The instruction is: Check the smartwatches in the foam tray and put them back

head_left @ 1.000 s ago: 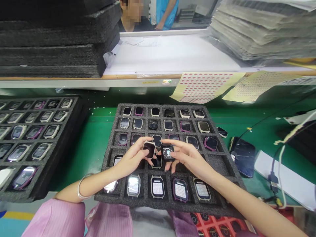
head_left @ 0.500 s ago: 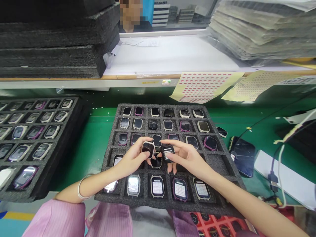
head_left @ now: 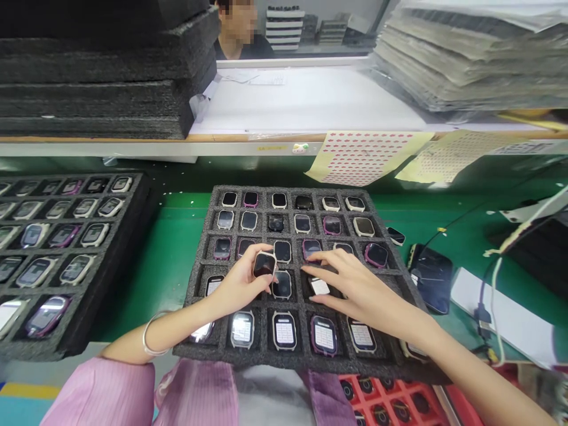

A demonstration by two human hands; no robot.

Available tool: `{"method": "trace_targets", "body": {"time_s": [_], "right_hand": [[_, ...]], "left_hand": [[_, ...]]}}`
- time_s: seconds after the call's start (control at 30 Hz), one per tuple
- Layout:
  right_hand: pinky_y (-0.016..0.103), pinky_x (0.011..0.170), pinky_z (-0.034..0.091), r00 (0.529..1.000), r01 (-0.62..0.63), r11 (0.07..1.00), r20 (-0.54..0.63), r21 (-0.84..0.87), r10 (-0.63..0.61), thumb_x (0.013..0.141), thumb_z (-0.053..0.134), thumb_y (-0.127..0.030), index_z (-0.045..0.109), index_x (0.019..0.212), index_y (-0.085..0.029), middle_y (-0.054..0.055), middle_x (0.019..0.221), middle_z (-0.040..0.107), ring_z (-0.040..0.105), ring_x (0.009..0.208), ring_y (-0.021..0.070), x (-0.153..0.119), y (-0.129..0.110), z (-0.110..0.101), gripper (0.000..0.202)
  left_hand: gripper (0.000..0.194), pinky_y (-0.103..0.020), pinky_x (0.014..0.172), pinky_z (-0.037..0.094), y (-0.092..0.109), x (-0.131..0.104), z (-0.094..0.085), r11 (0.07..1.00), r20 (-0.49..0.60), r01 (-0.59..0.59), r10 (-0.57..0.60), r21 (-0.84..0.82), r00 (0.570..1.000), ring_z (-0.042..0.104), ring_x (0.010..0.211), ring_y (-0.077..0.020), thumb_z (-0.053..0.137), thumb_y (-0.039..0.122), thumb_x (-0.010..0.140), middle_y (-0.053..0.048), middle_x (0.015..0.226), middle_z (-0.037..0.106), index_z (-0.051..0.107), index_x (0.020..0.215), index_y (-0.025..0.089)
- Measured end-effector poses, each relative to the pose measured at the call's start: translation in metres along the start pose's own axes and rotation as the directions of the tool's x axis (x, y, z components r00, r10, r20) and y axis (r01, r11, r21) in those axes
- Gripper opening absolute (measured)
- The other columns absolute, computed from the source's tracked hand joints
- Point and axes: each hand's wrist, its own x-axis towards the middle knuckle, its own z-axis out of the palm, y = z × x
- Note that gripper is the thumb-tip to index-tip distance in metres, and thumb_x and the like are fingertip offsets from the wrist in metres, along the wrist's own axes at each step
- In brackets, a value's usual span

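Note:
My left hand is closed on a smartwatch case with a light frame and a dark screen, held face up above the middle of a black foam tray. To its right, my right hand is open, with its fingers spread over a tray pocket. A smartwatch with a lit white screen lies in that pocket, partly under the fingers; whether they touch it I cannot tell. Between the hands sits another dark-screened smartwatch. The front row has several smartwatches with lit screens.
Another foam tray of smartwatches stands at left. On the right are a black phone-like device, cables and a small watch. Stacked foam and a wrapped stack load the shelf; a person is behind. Red tray below.
My right hand has let go of the black smartwatch with white text, and its fingers have spread and moved right. A lit watch now shows in the pocket below. My left hand keeps its watch.

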Motion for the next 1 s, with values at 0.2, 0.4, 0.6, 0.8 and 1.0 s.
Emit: {"method": "trace_targets", "body": {"time_s": [0.2, 0.4, 0.6, 0.8, 1.0], "right_hand": [[0.044, 0.081, 0.050, 0.999, 0.014, 0.987, 0.039, -0.159, -0.008, 0.092, 0.053, -0.016, 0.064, 0.105, -0.010, 0.013, 0.094, 0.061, 0.056, 0.089, 0.0275, 0.037, -0.030, 0.033, 0.018], [0.034, 0.077, 0.051, 0.987, -0.130, 0.928, -0.041, 0.350, 0.153, 0.085, 0.066, -0.019, 0.062, 0.089, -0.016, 0.006, 0.092, 0.059, 0.060, 0.085, 0.0203, 0.049, -0.040, 0.039, 0.006], [0.033, 0.065, 0.056, 0.964, -0.145, 0.503, 0.006, 0.852, 0.267, 0.090, 0.058, -0.035, 0.055, 0.091, -0.017, 0.007, 0.088, 0.068, 0.067, 0.074, 0.0189, 0.055, -0.028, 0.016, 0.018], [0.028, 0.054, 0.058, 0.932, -0.216, 0.198, 0.142, 0.956, 0.332, 0.084, 0.067, -0.037, 0.059, 0.108, -0.015, 0.008, 0.084, 0.073, 0.069, 0.067, 0.0182, 0.060, -0.023, 0.016, 0.033], [0.027, 0.059, 0.060, 0.934, -0.201, 0.025, 0.184, 0.979, 0.306, 0.080, 0.071, -0.032, 0.069, 0.088, -0.012, 0.012, 0.097, 0.073, 0.070, 0.078, 0.0193, 0.057, -0.026, 0.018, 0.021]], "left_hand": [[0.044, -0.022, 0.058, 0.050, -0.005, 0.001, -0.005, 0.997, -0.013, 0.006, -0.005, 0.071, 1.000, 0.058, 0.078, -0.0139, 0.057, 0.012, 0.079, 0.000, 0.090, 0.051, 0.042, 0.120, 0.020], [0.046, -0.022, 0.059, 0.047, 0.001, -0.003, -0.009, 0.990, -0.076, -0.050, 0.060, 0.133, 0.995, 0.052, 0.072, -0.0118, 0.058, 0.012, 0.079, 0.000, 0.091, 0.051, 0.043, 0.122, 0.020], [0.046, -0.023, 0.064, 0.044, 0.009, -0.007, -0.010, 0.983, -0.188, -0.113, 0.139, 0.145, 0.972, 0.051, 0.075, -0.0134, 0.063, 0.016, 0.078, -0.001, 0.090, 0.052, 0.046, 0.121, 0.020], [0.040, -0.022, 0.057, 0.041, 0.006, -0.008, -0.012, 0.980, -0.162, -0.069, 0.101, 0.188, 0.982, 0.047, 0.061, -0.0097, 0.060, 0.018, 0.082, 0.002, 0.081, 0.050, 0.046, 0.119, 0.020], [0.038, -0.020, 0.051, 0.039, 0.005, -0.011, -0.011, 0.971, -0.133, -0.022, 0.055, 0.238, 0.990, 0.046, 0.058, -0.0083, 0.058, 0.014, 0.082, 0.003, 0.079, 0.049, 0.048, 0.118, 0.022]]}}
